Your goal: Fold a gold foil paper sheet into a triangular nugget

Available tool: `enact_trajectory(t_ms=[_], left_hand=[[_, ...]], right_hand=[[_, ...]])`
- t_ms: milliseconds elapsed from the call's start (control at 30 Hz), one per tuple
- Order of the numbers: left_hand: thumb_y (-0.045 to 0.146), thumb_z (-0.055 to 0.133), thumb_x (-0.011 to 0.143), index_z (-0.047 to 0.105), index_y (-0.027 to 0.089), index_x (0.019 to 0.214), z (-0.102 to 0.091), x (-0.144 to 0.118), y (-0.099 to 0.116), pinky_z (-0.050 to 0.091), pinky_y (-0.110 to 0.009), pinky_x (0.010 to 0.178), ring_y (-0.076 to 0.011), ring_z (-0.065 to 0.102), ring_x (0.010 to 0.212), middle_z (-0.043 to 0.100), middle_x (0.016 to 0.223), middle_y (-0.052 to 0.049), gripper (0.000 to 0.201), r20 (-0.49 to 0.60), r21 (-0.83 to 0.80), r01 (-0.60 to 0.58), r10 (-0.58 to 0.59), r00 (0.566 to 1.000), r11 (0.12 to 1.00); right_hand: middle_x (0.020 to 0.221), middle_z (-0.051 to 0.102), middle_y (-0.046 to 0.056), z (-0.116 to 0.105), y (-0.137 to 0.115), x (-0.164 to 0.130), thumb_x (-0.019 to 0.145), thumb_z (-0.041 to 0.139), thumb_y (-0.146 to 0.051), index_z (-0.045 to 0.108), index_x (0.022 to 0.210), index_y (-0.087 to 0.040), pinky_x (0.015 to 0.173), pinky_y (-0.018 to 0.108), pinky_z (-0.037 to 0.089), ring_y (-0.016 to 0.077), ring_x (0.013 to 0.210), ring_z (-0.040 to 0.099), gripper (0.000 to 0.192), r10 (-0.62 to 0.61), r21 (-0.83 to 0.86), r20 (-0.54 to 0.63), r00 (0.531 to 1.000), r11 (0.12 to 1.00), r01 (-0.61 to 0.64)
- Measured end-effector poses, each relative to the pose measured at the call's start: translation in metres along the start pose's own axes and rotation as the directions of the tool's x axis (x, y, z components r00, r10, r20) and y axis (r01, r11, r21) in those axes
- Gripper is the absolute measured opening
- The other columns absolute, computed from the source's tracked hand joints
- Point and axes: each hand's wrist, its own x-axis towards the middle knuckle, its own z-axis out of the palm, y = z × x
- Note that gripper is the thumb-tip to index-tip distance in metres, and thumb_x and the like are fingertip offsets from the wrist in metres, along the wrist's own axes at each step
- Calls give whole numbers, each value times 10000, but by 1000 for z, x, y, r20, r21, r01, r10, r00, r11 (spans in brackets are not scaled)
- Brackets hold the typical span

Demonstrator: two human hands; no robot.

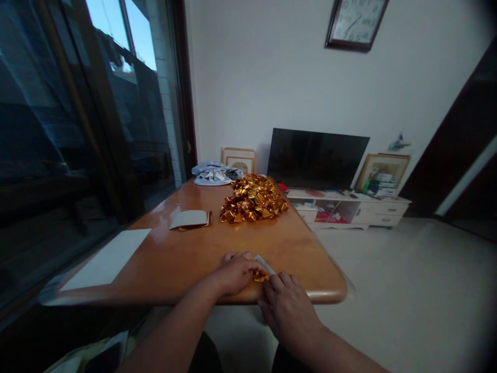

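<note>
Near the front edge of the wooden table (174, 264), my left hand (237, 272) is closed with its fingertips on a small piece of shiny gold foil (259, 276). My right hand (286, 303) is closed too, its curled fingers gripping the near right end of the same foil. A narrow whitish strip (265, 264) lies slantwise just beyond the foil, its lower end by my right fingers. What it is made of cannot be made out. Farther back on the table sits a heap of folded gold foil pieces (254, 199).
Left of the heap lies a bent pale card stack (190, 219); a white sheet (108, 259) is at the table's left. A silvery-blue bundle (215, 173) rests at the far end. Beyond stand a television (316, 158) and a low white cabinet (373, 212). Glass doors (97, 119) flank the left.
</note>
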Motion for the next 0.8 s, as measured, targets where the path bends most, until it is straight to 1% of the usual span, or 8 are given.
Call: enact_trajectory(t_ms=[167, 400, 600, 733, 800], left_hand=[[175, 458, 908, 704, 420, 1095, 0, 2, -2, 358, -410, 957, -220, 570, 1086, 669, 1093, 21, 395, -3, -18, -9, 9, 1000, 1000], [237, 482, 919, 721, 417, 1087, 3, 3, -2, 365, -413, 969, -225, 578, 1045, 681, 1065, 9, 344, -18, -31, 3, -4, 1000, 1000], [232, 491, 911, 732, 406, 1071, 3, 3, -1, 366, -419, 959, -230, 580, 1053, 690, 1071, 3, 337, -19, -41, 8, -8, 1000, 999], [196, 488, 890, 734, 418, 1061, 4, 4, -1, 342, -432, 977, -236, 585, 1054, 692, 1056, 14, 373, -19, -51, 19, -20, 1000, 999], [192, 487, 885, 737, 422, 1052, 4, 4, 0, 331, -438, 979, -240, 586, 1055, 690, 1047, 15, 379, -19, -51, 27, -28, 999, 998]], right_hand=[[974, 646, 87, 0, -2, 1, 847, 692, -321, 667, 1006, -182, 854, 420, 413, 277, 950, 522, 213, 7, 10, 2, 1000, 1000, -7], [1003, 643, 87, 4, -9, 4, 865, 650, -311, 665, 1023, -182, 863, 415, 437, 277, 970, 540, 204, 2, 34, 19, 1000, 999, -2], [1107, 643, 116, 10, -15, 11, 867, 613, -275, 642, 1168, -158, 919, 419, 448, 286, 1050, 545, 325, -28, 24, 1, 1000, 999, 28], [1123, 639, 119, 12, -20, 13, 860, 603, -259, 646, 1166, -135, 955, 420, 450, 294, 1081, 543, 333, -15, 52, 19, 1000, 999, 14], [1139, 634, 116, 13, -22, 12, 855, 614, -268, 634, 1196, -133, 990, 416, 439, 295, 1110, 535, 368, -6, 84, 15, 1000, 996, 5]])
